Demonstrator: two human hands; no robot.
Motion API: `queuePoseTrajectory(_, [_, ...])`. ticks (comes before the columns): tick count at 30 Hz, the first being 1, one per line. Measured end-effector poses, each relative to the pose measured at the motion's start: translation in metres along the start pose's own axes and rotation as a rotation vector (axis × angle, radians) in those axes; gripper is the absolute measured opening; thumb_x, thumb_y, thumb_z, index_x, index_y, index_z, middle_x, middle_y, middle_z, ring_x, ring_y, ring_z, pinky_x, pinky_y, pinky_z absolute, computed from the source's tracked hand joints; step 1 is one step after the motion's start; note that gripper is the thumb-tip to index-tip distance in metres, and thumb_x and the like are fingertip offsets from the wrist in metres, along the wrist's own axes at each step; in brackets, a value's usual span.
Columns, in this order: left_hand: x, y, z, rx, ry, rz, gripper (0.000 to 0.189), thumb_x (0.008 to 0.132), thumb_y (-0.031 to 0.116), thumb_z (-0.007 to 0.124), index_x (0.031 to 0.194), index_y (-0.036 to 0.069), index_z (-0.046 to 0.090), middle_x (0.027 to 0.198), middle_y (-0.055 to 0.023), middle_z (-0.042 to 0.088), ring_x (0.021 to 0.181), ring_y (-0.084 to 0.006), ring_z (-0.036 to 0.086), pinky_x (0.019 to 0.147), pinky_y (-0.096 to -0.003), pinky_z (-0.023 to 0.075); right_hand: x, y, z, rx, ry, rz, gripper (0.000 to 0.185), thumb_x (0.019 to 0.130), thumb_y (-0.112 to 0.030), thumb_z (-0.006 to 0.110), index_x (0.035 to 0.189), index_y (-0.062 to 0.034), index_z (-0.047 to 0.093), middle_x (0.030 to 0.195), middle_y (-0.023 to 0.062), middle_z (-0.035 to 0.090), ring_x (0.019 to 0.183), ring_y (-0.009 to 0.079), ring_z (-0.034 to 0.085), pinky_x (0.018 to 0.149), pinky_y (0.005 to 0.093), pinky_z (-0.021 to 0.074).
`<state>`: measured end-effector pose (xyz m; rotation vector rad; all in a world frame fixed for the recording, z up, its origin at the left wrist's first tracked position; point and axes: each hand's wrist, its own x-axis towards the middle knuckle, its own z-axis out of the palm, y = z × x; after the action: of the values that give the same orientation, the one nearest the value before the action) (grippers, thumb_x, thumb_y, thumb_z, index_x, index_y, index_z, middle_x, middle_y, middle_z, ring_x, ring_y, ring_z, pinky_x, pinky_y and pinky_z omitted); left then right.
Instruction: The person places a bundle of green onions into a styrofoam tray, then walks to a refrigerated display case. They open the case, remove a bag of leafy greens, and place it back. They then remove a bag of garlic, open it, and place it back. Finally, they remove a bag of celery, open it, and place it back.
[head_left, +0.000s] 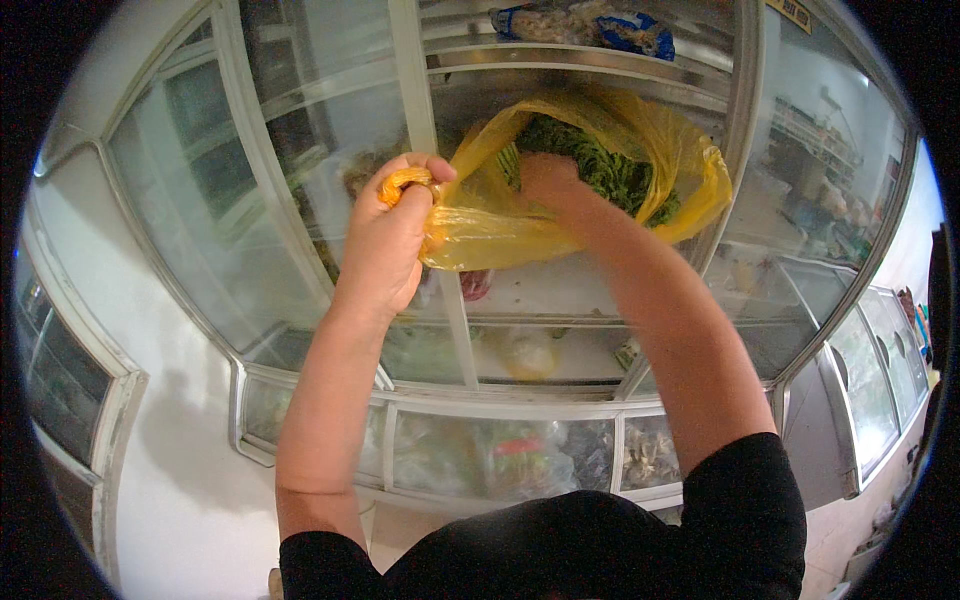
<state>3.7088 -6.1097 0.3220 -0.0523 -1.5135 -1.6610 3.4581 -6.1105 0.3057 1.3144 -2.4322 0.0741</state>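
Note:
A yellow plastic bag hangs wide at the mouth in front of a glass-fronted display cabinet. Its twisted handle is gripped in my left hand, at the bag's left side. Leafy green vegetables lie inside, with pale green stems near the left of the bunch. My right hand reaches into the bag and touches the greens; its fingers are hidden among the leaves and behind the plastic, so its hold cannot be told.
Sliding glass doors with a white frame stand behind the bag. Blue-and-clear packages lie on the upper shelf. Lower down are a pale bag and a reddish bundle. Closed lower panes show bagged produce.

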Motion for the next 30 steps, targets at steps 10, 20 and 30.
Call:
queuePoseTrajectory(10, [-0.001, -0.005, -0.018, 0.112, 0.044, -0.027, 0.018, 0.082, -0.003, 0.043, 0.092, 0.003, 0.057, 0.092, -0.0030, 0.054, 0.082, -0.0114, 0.052, 0.074, -0.0245, 0.0440, -0.037, 0.022, -0.018, 0.133, 0.029, 0.026, 0.093, 0.060, -0.060, 0.071, 0.127, -0.0016, 0.043, 0.121, 0.0168, 0.053, 0.104, 0.0270, 0.056, 0.086, 0.0396, 0.0471])
queuePoseTrajectory(20, [-0.002, -0.009, 0.006, 0.140, -0.050, -0.007, 0.019, 0.082, -0.004, 0.041, 0.093, 0.002, 0.055, 0.090, -0.0025, 0.054, 0.080, -0.0108, 0.051, 0.073, -0.0234, 0.0435, -0.090, 0.079, -0.015, 0.577, 0.394, -0.310, 0.072, 0.058, -0.043, 0.081, 0.115, -0.0068, 0.056, 0.113, 0.0130, 0.060, 0.105, 0.0284, 0.056, 0.091, 0.0371, 0.0435])
queuePoseTrajectory(30, [-0.009, -0.001, 0.029, 0.075, -0.101, 0.013, 0.025, 0.084, -0.005, 0.039, 0.099, 0.002, 0.057, 0.099, -0.0070, 0.057, 0.085, -0.0121, 0.057, 0.075, -0.0240, 0.0486, -0.148, 0.123, -0.057, 1.435, 0.181, -0.155, 0.059, 0.076, -0.019, 0.074, 0.124, -0.0020, 0.045, 0.112, 0.0083, 0.058, 0.104, 0.0175, 0.054, 0.093, 0.0318, 0.0411])
